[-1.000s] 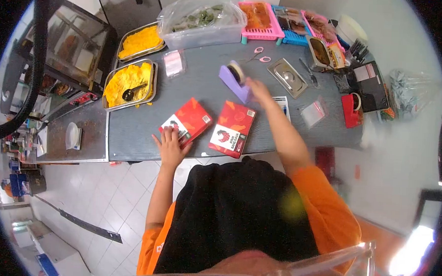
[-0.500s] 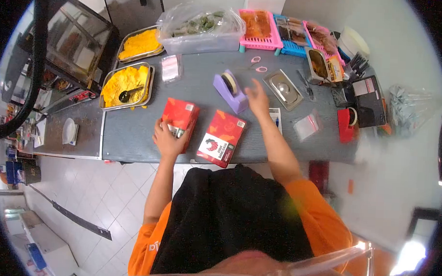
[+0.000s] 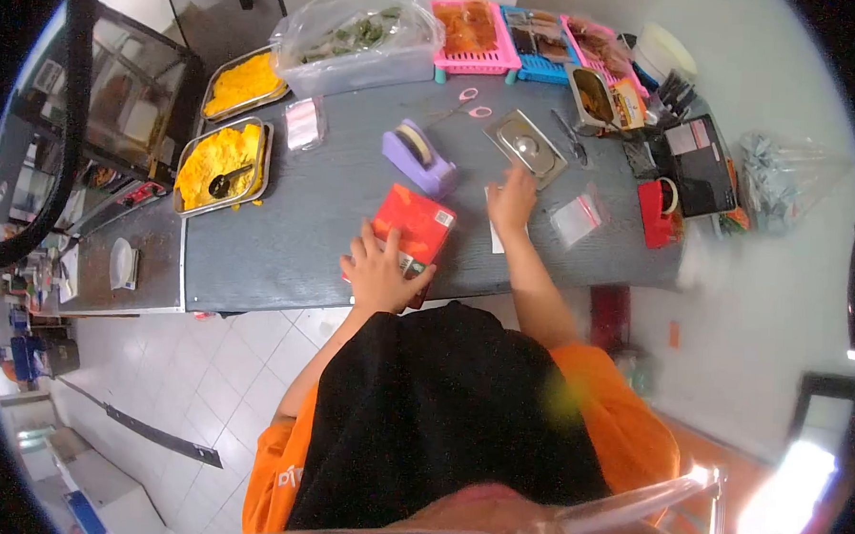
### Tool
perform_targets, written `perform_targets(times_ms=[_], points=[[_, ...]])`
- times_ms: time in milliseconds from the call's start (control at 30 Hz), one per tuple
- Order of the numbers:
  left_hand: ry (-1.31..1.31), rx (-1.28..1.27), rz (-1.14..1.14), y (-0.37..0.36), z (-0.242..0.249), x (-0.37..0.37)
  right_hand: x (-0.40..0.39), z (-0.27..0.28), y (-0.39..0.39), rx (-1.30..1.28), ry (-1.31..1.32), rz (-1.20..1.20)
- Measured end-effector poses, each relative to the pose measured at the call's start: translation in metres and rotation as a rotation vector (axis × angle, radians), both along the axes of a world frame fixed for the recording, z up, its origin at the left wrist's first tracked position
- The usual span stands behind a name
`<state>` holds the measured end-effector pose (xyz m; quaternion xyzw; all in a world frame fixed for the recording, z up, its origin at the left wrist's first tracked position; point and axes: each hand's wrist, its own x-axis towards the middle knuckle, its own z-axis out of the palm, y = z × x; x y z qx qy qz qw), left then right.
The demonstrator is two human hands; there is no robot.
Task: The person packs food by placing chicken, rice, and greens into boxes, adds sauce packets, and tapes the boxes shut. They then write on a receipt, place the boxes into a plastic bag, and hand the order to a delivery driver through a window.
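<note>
A red printed box [image 3: 415,221] lies near the table's front edge, its patterned face up with a small code label in one corner. My left hand [image 3: 382,270] spans the box, fingers at its left side and thumb at the right. Only one box can be made out; a second may be hidden beneath it. My right hand [image 3: 512,202] is over a white paper [image 3: 496,234], fingers curled downward; whatever they pinch is hidden. Just beyond that hand lies a steel container lid [image 3: 526,145]. A purple tape dispenser [image 3: 421,160] stands past the box.
Two trays of yellow food [image 3: 224,163] sit at the left. At the back are a plastic tub of leaves [image 3: 360,73] and pink [image 3: 475,61] and blue baskets. Pink-handled scissors [image 3: 478,111], a plastic bag [image 3: 576,219] and a red tape holder [image 3: 657,220] lie around.
My left hand has moved right with its red box to where the other box lay. My right hand has come down from beside the tape dispenser onto the white paper. The view has shifted.
</note>
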<state>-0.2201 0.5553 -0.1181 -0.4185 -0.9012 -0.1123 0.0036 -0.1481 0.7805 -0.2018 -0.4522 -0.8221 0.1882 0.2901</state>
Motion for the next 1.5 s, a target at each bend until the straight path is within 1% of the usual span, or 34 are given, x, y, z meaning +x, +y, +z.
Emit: perform_targets(times_ms=[67, 100, 133, 200, 233, 300, 333, 400, 500, 567, 633, 700, 733, 767, 800, 833, 867, 900, 933, 967, 1000, 1033, 1067, 1100, 1133, 1167, 1200, 1233, 1267, 1333, 1400, 1433, 1467, 1500], points=[[-0.015, -0.017, -0.008, 0.000, 0.000, 0.000, 0.021, 0.004, -0.002, -0.024, -0.139, -0.182], [-0.011, -0.038, -0.003, 0.000, 0.000, 0.000, 0.028, -0.021, 0.010, -0.088, -0.126, -0.106], [-0.005, -0.055, 0.001, 0.001, 0.000, -0.001, 0.029, -0.023, 0.013, -0.088, -0.129, -0.113], [-0.002, -0.016, -0.007, 0.001, -0.004, -0.001, 0.031, -0.024, 0.018, -0.175, 0.004, -0.034], [0.005, 0.020, -0.009, 0.001, -0.006, -0.001, 0.029, -0.027, 0.024, -0.171, 0.005, -0.036], [0.014, 0.019, -0.011, 0.000, -0.008, -0.001, 0.023, -0.023, 0.030, -0.217, 0.130, -0.012], [0.021, 0.016, -0.008, 0.000, -0.008, -0.001, 0.023, -0.018, 0.027, -0.214, 0.133, -0.013], [0.001, 0.001, 0.007, 0.001, -0.004, -0.001, 0.022, -0.004, 0.022, -0.200, -0.097, -0.126], [-0.056, -0.025, 0.020, -0.001, 0.001, 0.001, 0.018, -0.022, 0.035, -0.117, -0.040, -0.048], [-0.093, -0.032, 0.024, -0.002, 0.002, 0.001, 0.016, -0.024, 0.037, -0.145, -0.021, -0.057], [-0.164, -0.009, 0.039, -0.004, -0.001, -0.004, 0.014, -0.015, 0.035, -0.175, 0.000, -0.059], [-0.164, 0.049, 0.020, -0.009, -0.009, -0.009, 0.015, 0.001, 0.032, 0.053, 0.189, 0.077], [-0.165, 0.106, -0.007, -0.010, -0.015, -0.012, 0.014, 0.021, 0.024, 0.054, 0.187, 0.084], [-0.170, 0.106, -0.001, -0.013, -0.023, -0.016, 0.014, 0.047, 0.011, 0.080, 0.277, 0.185], [-0.159, 0.270, -0.065, -0.015, -0.032, -0.021, 0.015, 0.072, -0.004, 0.104, 0.367, 0.283], [-0.148, 0.433, -0.132, -0.018, -0.036, -0.025, 0.016, 0.093, -0.024, 0.100, 0.363, 0.282], [-0.154, 0.429, -0.133, -0.021, -0.036, -0.027, 0.017, 0.112, -0.048, -0.127, 0.543, 0.384], [-0.237, 0.601, -0.171, -0.024, -0.035, -0.029, 0.016, 0.122, -0.068, -0.357, 0.723, 0.478], [-0.319, 0.773, -0.212, -0.027, -0.034, -0.031, 0.016, 0.125, -0.082, -0.358, 0.722, 0.469], [-0.325, 0.769, -0.219, -0.030, -0.040, -0.033, 0.015, 0.127, -0.094, -0.634, 0.800, 0.635], [-0.587, 0.986, -0.250, -0.032, -0.051, -0.035, 0.013, 0.127, -0.102, -0.912, 0.869, 0.801], [-0.855, 1.196, -0.275, -0.033, -0.050, -0.035, 0.010, 0.119, -0.103, -0.910, 0.872, 0.794], [-0.859, 1.192, -0.279, -0.036, -0.048, -0.036, 0.005, 0.102, -0.101, -0.775, 0.652, 0.739], [-0.619, 0.998, -0.390, -0.038, -0.033, -0.036, 0.001, 0.089, -0.099, -0.639, 0.436, 0.679], [-0.379, 0.798, -0.490, -0.039, -0.024, -0.036, -0.002, 0.082, -0.099, -0.638, 0.438, 0.675], [-0.329, 0.615, -0.545, -0.039, -0.026, -0.036, -0.004, 0.077, -0.099, -0.325, 0.361, 0.626], [-0.331, 0.618, -0.547, -0.038, -0.024, -0.035, -0.005, 0.073, -0.098, -0.016, 0.275, 0.569], [-0.201, 0.455, -0.586, -0.036, -0.021, -0.033, -0.004, 0.070, -0.097, -0.017, 0.269, 0.570], [-0.072, 0.290, -0.619, -0.035, -0.019, -0.031, -0.002, 0.067, -0.096, -0.009, 0.326, 0.516], [-0.086, 0.295, -0.595, -0.035, -0.019, -0.028, 0.005, 0.077, -0.097, 0.001, 0.378, 0.462], [-0.100, 0.298, -0.571, -0.033, -0.019, -0.024, 0.018, 0.090, -0.107, -0.571, 0.300, 0.513], [-0.079, 0.285, -0.511, -0.032, -0.019, -0.019, 0.019, 0.091, -0.112, -0.572, 0.296, 0.510], [-0.060, 0.270, -0.452, -0.031, -0.019, -0.015, 0.018, 0.091, -0.119, -0.472, 0.165, 0.544], [-0.066, 0.270, -0.454, -0.030, -0.019, -0.013, 0.018, 0.090, -0.122, -0.372, 0.034, 0.576]])
